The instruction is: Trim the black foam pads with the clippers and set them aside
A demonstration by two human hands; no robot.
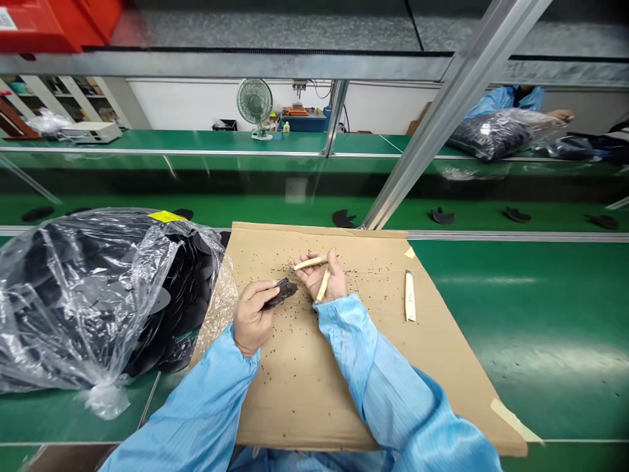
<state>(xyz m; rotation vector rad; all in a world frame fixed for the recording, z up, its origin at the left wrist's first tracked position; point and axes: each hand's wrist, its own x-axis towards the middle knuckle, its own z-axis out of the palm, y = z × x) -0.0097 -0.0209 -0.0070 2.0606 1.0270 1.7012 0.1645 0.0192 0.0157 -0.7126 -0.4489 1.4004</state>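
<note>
My left hand (254,313) is closed around a flat black plastic piece (280,292), held at a slant above the cardboard. To its right, my right hand (331,282) is turned palm up, with its fingers curled. A slim cream-coloured strip (310,262) lies across those fingers under the thumb. A second cream strip (323,286), dark at its lower end, rests over the palm; whether the two are joined I cannot tell. Tiny black bits (295,313) are scattered on the cardboard sheet (314,387) below both hands.
A similar cream tool (409,296) with a dark tip lies on the cardboard's right. A clear bag (98,295) of black pieces stands at left. Black parts (442,216) sit along the green conveyor behind. A slanted metal post (442,124) rises there. A person (511,98) works far right.
</note>
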